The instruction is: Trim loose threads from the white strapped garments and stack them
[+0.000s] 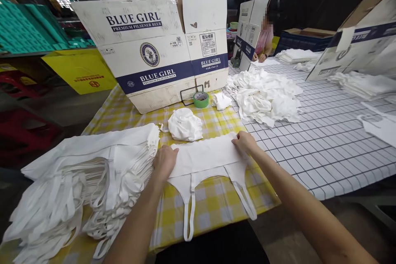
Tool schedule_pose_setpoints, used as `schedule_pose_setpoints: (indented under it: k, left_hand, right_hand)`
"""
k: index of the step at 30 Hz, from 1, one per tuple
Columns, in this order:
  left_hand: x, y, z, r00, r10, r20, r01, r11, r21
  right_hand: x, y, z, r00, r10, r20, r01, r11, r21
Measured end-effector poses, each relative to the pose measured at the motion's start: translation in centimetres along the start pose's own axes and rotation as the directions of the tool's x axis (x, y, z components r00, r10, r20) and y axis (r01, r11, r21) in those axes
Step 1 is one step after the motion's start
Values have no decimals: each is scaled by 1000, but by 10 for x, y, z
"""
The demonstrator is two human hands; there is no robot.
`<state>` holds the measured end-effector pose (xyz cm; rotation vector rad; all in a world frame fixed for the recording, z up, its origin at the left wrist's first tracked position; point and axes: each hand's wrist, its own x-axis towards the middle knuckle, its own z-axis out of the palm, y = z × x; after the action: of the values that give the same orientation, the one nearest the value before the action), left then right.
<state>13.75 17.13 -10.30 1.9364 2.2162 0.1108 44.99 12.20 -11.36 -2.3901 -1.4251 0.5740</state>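
A white camisole (pixel 206 154) lies spread on the yellow checked cloth, its straps pointing down toward me. My left hand (pixel 165 161) is closed at its upper left corner, the thumb on the fabric. At the upper right corner, my right hand (pixel 246 143) pinches the edge between thumb and fingers. Just left of my left hand is a thick stack of similar white camisoles (pixel 102 140), with many straps hanging off its front. A crumpled white cloth bundle (pixel 185 124) sits right behind the spread camisole.
Behind stands a large cardboard beer box (pixel 151 45), with a roll of green tape (pixel 201 99) at its foot. A heap of white garments (pixel 266 97) lies on the grid-patterned cloth (pixel 312 148) to the right. Another person (pixel 266 39) sits at the far side.
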Motion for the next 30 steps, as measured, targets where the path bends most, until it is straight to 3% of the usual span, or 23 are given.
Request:
schedule_pose_setpoints:
  k: [3, 8, 10, 12, 14, 15, 17, 19, 21, 24, 26, 30]
  left_hand:
    - [6, -8, -4, 995, 74, 68, -70, 996, -50]
    - [-2, -15, -13, 977, 212, 5, -207, 957, -202]
    - [-8, -14, -25, 965, 250, -84, -263, 889, -376]
    - [-15, -12, -44, 936, 263, -233, -351, 727, -590]
    - [-24, -11, -69, 888, 233, -396, -457, 538, -708]
    - [-30, -12, -82, 859, 203, -470, -504, 494, -708]
    - [-45, -18, -101, 789, 138, -599, -576, 503, -644]
    - [-62, -32, -107, 739, 194, -645, -620, 569, -540]
    - [-81, -52, -96, 705, 431, -563, -698, 561, -445]
    - [-105, -83, -55, 532, 775, -342, -837, 419, -351]
    - [-119, -101, -24, 464, 854, -235, -874, 398, -278]
    - [-142, -120, 11, 408, 907, -100, -911, 397, -116]
  right_hand:
    - [3, 0, -3, 997, -47, 60, 42, 995, 91]
    - [-8, 1, -14, 983, -171, 65, 141, 937, 320]
    - [-15, -1, -28, 966, -244, 79, 191, 891, 412]
    - [-23, -6, -49, 940, -336, 54, 261, 813, 521]
    - [-35, -11, -76, 902, -429, -42, 348, 666, 660]
    - [-42, -13, -90, 880, -462, -108, 391, 577, 717]
    - [-59, -12, -114, 837, -500, -220, 465, 439, 769]
    - [-76, -2, -126, 806, -547, -227, 502, 426, 753]
    - [-94, 15, -124, 784, -610, -115, 480, 479, 735]
    - [-118, 47, -97, 774, -624, 111, 395, 612, 684]
    - [-133, 65, -74, 783, -590, 196, 365, 692, 623]
    - [-161, 87, -43, 809, -520, 273, 306, 770, 559]
